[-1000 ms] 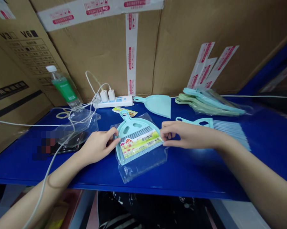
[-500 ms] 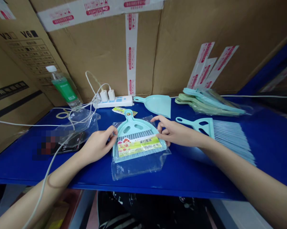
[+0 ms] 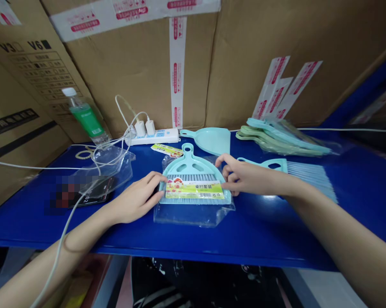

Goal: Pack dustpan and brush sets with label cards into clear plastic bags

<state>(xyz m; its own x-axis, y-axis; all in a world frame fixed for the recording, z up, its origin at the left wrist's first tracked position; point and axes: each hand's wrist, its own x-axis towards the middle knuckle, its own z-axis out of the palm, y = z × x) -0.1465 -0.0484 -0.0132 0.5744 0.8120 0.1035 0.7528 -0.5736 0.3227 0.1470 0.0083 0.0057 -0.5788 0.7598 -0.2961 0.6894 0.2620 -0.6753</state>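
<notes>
A light blue dustpan-and-brush set (image 3: 193, 169) with a green paper label lies inside a clear plastic bag (image 3: 193, 211) on the blue table (image 3: 276, 231). My left hand (image 3: 138, 199) pinches the bag's left edge beside the set. My right hand (image 3: 244, 177) grips the right edge of the bagged set, fingers curled on it. The set lies square to me, handle pointing away.
A loose light blue brush (image 3: 295, 173) lies right of my right hand and a bare dustpan (image 3: 212, 139) behind it. A stack of bagged sets (image 3: 283, 139) sits at the back right. A power strip (image 3: 154, 136), cables, a bottle (image 3: 85, 115) and empty bags (image 3: 109, 164) are on the left. Cardboard boxes (image 3: 244, 64) stand behind.
Both hands have turned the bagged set from tilted left to square, and shifted it slightly right and away from me. The loose brush reappears fully beside my right wrist.
</notes>
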